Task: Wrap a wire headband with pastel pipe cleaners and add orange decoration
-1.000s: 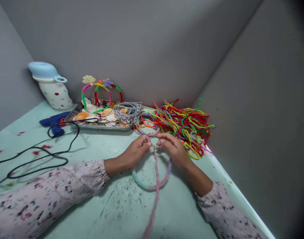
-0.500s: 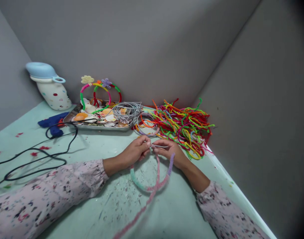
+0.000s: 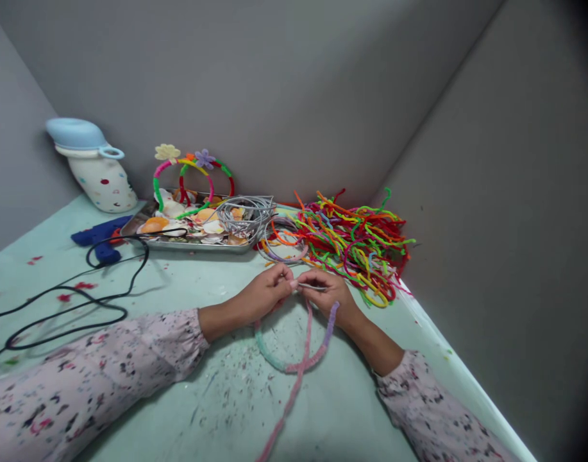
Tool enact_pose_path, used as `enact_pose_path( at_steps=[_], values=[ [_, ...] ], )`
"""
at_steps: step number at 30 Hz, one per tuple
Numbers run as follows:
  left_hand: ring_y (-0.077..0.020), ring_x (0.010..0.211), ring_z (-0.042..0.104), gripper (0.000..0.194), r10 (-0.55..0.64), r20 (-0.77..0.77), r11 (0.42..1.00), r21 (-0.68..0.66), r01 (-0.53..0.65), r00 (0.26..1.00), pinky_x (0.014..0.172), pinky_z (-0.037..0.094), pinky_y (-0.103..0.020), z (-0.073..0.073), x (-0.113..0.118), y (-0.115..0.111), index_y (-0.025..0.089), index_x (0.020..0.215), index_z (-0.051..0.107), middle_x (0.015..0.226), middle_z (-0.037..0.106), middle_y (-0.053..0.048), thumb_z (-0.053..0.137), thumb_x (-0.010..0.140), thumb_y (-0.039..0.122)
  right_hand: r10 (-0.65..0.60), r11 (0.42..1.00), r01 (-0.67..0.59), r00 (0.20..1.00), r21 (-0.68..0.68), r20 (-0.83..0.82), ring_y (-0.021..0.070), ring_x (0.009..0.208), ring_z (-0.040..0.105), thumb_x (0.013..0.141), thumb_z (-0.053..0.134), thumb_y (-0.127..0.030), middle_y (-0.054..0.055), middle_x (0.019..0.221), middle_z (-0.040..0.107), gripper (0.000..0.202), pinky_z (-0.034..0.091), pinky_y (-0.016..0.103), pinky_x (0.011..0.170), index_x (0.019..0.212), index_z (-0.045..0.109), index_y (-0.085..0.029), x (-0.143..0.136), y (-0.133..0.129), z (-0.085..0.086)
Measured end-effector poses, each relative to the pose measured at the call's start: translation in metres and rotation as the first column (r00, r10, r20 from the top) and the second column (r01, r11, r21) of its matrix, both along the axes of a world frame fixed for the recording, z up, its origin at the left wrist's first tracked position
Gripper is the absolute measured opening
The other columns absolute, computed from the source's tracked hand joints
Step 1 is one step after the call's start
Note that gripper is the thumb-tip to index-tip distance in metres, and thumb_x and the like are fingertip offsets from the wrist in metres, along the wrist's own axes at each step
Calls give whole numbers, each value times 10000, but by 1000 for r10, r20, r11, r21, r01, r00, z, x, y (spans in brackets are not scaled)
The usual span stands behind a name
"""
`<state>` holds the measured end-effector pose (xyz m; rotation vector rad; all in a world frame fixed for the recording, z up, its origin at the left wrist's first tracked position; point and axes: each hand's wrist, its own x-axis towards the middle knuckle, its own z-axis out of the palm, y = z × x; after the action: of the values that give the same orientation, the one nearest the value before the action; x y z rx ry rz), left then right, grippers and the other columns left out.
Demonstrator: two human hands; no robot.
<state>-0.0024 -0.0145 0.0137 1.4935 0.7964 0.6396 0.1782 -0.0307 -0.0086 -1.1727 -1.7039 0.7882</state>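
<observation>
A fuzzy hoop (image 3: 275,361) in teal, pink and purple sections hangs below my two hands. The fingertips of my left hand (image 3: 273,287) pinch it at the top, touching those of my right hand (image 3: 331,294). A bare grey wire end (image 3: 313,287) of the hoop runs between my right thumb and fingers. From the same spot a loose pink pipe cleaner (image 3: 290,405) dangles, crossing the hoop's lower edge and trailing toward me. My fingers cover the exact point where pipe cleaner and wire meet.
Behind my hands lie a heap of colourful pipe cleaners (image 3: 356,240) and coiled grey wire (image 3: 245,215). A metal tray (image 3: 202,247) holds shells and two flowered hoops (image 3: 184,186). Left are a blue glue gun (image 3: 101,232), its black cord (image 3: 106,301) and a blue-lidded bottle (image 3: 104,179).
The pink pipe cleaner's trailing end has swung to the right. The grey wire end has tilted slightly downward between my right fingers. Both hands stay together at the hoop's top.
</observation>
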Motion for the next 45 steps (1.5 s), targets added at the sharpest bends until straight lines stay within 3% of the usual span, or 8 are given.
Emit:
enact_pose_path(
  at_steps=[11, 33, 45],
  values=[
    [-45, 363, 299, 209, 65, 4, 998, -7, -65, 998, 367, 205, -157, -1, 1, 1, 177, 769, 443, 450, 382, 88, 532, 810, 362, 17, 998, -23, 996, 59, 90, 149, 693, 579, 750, 631, -253, 29, 768, 635, 120, 455, 256, 628, 836, 683, -187, 0, 0, 0],
    [-43, 367, 286, 240, 33, -20, 999, -15, -33, 999, 367, 178, -168, -14, -1, 10, 178, 763, 458, 464, 393, 80, 542, 791, 401, 53, 961, -107, 976, 254, 211, 161, 756, 590, 816, 582, -205, 44, 806, 633, 104, 464, 277, 685, 870, 670, -206, 2, -1, 2],
    [-42, 381, 286, 235, 17, -10, 999, -37, -17, 1000, 375, 188, -162, -9, 0, 10, 172, 733, 453, 465, 384, 78, 556, 778, 378, 53, 939, -126, 972, 319, 228, 156, 787, 593, 825, 576, -207, 47, 830, 644, 107, 463, 272, 715, 878, 669, -202, 3, 0, 0]
  ],
)
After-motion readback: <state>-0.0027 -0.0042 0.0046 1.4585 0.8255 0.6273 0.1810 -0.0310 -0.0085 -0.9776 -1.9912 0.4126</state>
